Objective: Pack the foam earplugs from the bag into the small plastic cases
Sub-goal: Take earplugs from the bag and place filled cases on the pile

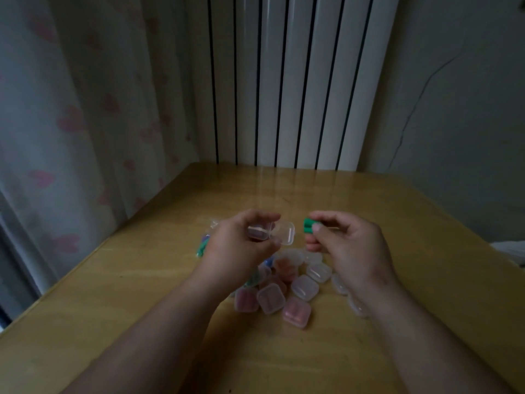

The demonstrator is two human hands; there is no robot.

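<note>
My left hand (241, 243) holds a small clear plastic case (277, 233) above the table, its lid swung open to the right. Just right of it, my right hand (346, 245) pinches a pair of green foam earplugs (308, 226) between thumb and forefinger, a short gap from the open case. A clear bag (206, 243) with coloured earplugs lies on the table behind my left hand, mostly hidden by it. Below both hands sits a heap of small cases (284, 288), some clear, some showing pink or blue earplugs inside.
The wooden table (142, 294) stands in a corner, with a white radiator (284, 81) behind it and a flowered curtain (71, 123) at the left. A white object (511, 250) shows at the table's right edge.
</note>
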